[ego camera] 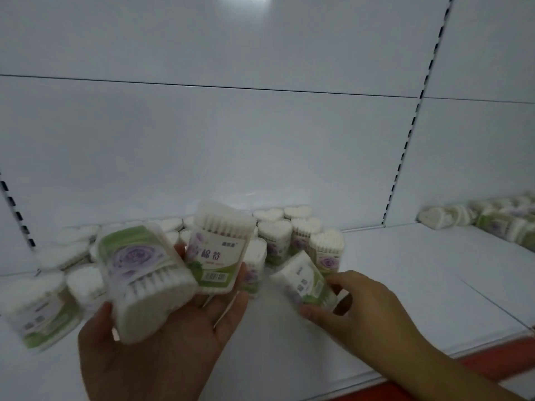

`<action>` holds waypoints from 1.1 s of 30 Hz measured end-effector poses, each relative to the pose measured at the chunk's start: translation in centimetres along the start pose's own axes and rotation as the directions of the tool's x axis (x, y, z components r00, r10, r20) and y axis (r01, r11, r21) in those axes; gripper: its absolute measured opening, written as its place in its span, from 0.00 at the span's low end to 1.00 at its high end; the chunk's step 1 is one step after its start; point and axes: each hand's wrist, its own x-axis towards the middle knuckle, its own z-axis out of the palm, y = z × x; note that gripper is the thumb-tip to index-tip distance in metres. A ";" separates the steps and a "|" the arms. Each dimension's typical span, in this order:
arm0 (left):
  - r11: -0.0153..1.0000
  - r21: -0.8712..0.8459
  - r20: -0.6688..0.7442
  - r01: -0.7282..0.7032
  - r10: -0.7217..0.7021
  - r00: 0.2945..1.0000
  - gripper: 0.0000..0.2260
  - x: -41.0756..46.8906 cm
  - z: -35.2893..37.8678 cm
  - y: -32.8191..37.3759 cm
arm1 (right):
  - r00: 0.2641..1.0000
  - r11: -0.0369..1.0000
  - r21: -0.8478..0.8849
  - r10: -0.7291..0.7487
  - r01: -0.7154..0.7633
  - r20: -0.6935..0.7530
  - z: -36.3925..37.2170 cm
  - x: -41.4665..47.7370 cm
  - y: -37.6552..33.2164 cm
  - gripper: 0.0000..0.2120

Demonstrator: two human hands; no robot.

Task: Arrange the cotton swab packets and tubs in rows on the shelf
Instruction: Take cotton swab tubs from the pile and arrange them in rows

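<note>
My left hand (162, 342) is flat, palm up, rose tub (142, 285) and barcode tub (215, 250) lying on it. Meanwhile my right hand (367, 308) pinches a tilted tub (304, 282) on the shelf (405, 270), by the standing tubs (275, 235).

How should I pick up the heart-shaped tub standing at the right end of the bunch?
Grip the tub round its side walls, coming from the right, where the shelf is bare. It stands upright with other tubs crowding its left and back, so that side is free. The right hand is busy with a tilted tub.
</note>
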 end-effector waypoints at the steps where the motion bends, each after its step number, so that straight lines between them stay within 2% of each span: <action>1: 1.000 0.014 0.029 0.012 -0.013 0.999 0.29 0.1 -0.1 -0.2 | 0.999 1.000 0.004 0.025 -0.025 0.022 -0.3 0.0 0.1 0.21; 3: 0.999 0.012 0.099 0.045 -0.046 0.994 0.23 0.1 0.2 -0.6 | 0.996 0.998 -0.030 0.057 -0.055 0.064 -0.3 -0.2 0.3 0.21; 5: 0.986 -0.093 0.150 0.136 -0.122 0.981 0.24 0.1 -0.1 -0.9 | 0.995 0.990 -0.136 0.048 -0.036 0.085 0.3 0.0 0.1 0.26; 8: 0.975 -0.152 0.295 0.163 -0.113 0.949 0.24 0.1 -0.3 -1.0 | 0.996 0.966 -0.258 0.042 -0.020 0.081 1.3 0.9 -0.7 0.23; 14: 0.983 -0.120 0.232 0.138 -0.107 0.967 0.23 0.0 0.1 -0.6 | 0.991 0.942 -0.334 0.070 -0.029 0.111 1.9 3.1 -2.2 0.25; 16: 0.992 -0.081 0.211 0.094 -0.076 0.975 0.23 0.1 0.5 -0.5 | 0.995 0.930 -0.366 0.066 -0.035 0.070 1.1 2.5 -2.3 0.26; 17: 0.998 -0.042 0.182 0.052 -0.044 0.982 0.23 0.0 0.7 -0.5 | 0.999 0.949 -0.315 0.032 -0.018 0.039 0.6 2.1 -2.4 0.25; 18: 0.999 -0.030 0.157 0.032 -0.026 0.987 0.23 -0.2 0.9 -0.6 | 1.000 0.984 -0.181 -0.002 0.005 0.020 -0.2 1.7 -2.8 0.23; 19: 0.999 -0.035 0.120 0.033 -0.029 0.992 0.26 -0.4 1.3 -0.6 | 0.999 0.999 0.025 -0.033 0.033 0.005 -1.0 1.6 -3.6 0.20; 21: 1.000 -0.020 0.086 -0.025 0.026 0.996 0.30 -1.1 2.1 -1.3 | 0.996 0.922 0.377 -0.084 0.083 -0.015 -2.7 2.0 -5.7 0.19; 22: 0.995 0.028 0.096 -0.091 0.088 0.991 0.32 -1.4 2.4 -1.7 | 0.993 0.883 0.456 -0.122 0.106 0.005 -3.2 2.5 -6.9 0.22; 24: 0.967 0.189 -0.013 -0.169 0.174 0.985 0.42 -1.9 3.0 -1.8 | 0.972 0.860 0.486 -0.221 0.156 0.079 -3.5 3.3 -9.0 0.26; 25: 0.949 0.268 -0.053 -0.166 0.187 0.981 0.43 -2.4 3.3 -1.6 | 0.958 0.862 0.474 -0.262 0.179 0.114 -3.2 3.6 -9.9 0.27; 28: 0.906 0.397 -0.115 -0.144 0.205 0.972 0.38 -4.8 3.9 0.2 | 0.929 0.846 0.491 -0.327 0.207 0.171 -1.7 4.2 -11.8 0.26; 30: 0.865 0.474 -0.159 -0.163 0.266 0.951 0.36 -7.1 4.2 2.2 | 0.921 0.808 0.546 -0.356 0.219 0.158 -0.4 4.2 -12.6 0.25; 32: 0.772 0.600 -0.179 -0.211 0.386 0.905 0.33 -9.6 4.7 4.8 | 0.927 0.784 0.576 -0.357 0.231 0.113 0.8 4.5 -13.3 0.26; 33: 0.692 0.685 -0.187 -0.230 0.471 0.862 0.32 -11.0 5.2 6.4 | 0.932 0.786 0.575 -0.345 0.225 0.107 1.3 4.5 -13.7 0.26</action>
